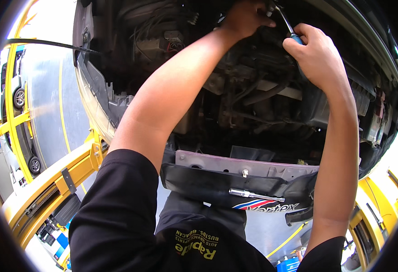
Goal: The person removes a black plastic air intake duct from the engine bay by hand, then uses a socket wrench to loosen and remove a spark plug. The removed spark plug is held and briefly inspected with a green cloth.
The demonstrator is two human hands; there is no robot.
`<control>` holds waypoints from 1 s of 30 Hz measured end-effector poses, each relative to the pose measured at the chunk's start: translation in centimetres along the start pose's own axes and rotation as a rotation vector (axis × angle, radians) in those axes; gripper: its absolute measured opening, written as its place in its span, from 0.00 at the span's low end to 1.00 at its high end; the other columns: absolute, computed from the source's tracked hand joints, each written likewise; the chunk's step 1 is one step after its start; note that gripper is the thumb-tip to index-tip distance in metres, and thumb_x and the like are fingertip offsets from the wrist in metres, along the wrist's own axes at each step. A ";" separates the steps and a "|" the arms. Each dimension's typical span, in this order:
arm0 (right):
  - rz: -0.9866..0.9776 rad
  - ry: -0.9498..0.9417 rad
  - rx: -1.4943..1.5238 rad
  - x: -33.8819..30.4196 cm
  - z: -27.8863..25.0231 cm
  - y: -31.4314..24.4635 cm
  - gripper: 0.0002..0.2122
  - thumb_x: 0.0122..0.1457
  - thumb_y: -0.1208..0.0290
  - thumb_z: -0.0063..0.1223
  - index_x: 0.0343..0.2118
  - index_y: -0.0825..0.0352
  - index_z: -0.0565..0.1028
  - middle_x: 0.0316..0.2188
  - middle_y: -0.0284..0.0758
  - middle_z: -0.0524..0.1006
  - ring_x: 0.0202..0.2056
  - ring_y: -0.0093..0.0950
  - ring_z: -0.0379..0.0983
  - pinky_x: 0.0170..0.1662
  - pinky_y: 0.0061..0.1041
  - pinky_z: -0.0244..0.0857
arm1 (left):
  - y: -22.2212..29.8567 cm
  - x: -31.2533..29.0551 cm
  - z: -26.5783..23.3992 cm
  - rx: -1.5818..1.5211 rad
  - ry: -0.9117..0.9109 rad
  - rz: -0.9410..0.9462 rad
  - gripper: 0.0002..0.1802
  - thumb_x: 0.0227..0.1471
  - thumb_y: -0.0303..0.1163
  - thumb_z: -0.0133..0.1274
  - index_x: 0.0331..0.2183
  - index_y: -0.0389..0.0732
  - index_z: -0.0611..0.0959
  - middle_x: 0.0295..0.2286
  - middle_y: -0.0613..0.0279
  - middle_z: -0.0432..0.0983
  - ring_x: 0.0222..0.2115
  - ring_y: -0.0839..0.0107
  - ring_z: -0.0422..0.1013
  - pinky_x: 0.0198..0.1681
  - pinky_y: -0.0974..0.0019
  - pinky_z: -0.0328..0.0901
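Note:
My right hand [317, 52] is closed around the blue handle of a screwdriver [288, 20]. Its bright shaft slants up and to the left over the dark engine bay [262, 90]. Close to the shaft's far end is my left hand [248, 19], its fingers curled together in shadow at the top edge. A small shiny piece shows by those fingertips, too dark to name. What the screwdriver's tip touches cannot be made out. On the black front cover [199, 180], near my body, lies a chrome socket wrench [255, 195].
Hoses and wiring [156, 27] fill the bay below my arms. A pale metal crossbar [249, 167] runs along the vehicle's front. A thin black rod [54, 44] crosses at the left. Yellow lift beams [58, 181] stand at both sides, with parked cars [19, 97] beyond.

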State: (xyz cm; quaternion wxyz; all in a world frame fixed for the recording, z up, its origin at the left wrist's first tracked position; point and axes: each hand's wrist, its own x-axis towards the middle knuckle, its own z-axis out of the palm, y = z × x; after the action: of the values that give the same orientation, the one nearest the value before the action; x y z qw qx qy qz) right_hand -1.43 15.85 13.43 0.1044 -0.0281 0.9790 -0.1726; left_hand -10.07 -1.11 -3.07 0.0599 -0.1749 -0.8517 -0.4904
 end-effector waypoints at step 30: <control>0.569 -0.534 1.359 -37.6 -1.9 14.5 0.18 0.60 0.72 0.57 0.53 0.72 0.77 0.21 0.29 0.76 0.20 0.15 0.69 0.24 0.18 0.61 | -3.4 1.4 -1.2 0.509 -0.285 0.114 0.27 0.62 0.51 0.57 0.52 0.39 0.81 0.45 0.43 0.81 0.48 0.49 0.78 0.50 0.56 0.71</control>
State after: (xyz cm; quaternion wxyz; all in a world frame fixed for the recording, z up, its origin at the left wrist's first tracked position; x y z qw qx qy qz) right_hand 34.65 33.50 17.52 0.3710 0.2532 0.5700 -0.6880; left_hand -12.66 -3.41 -4.82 0.0091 -0.2691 -0.9359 -0.2273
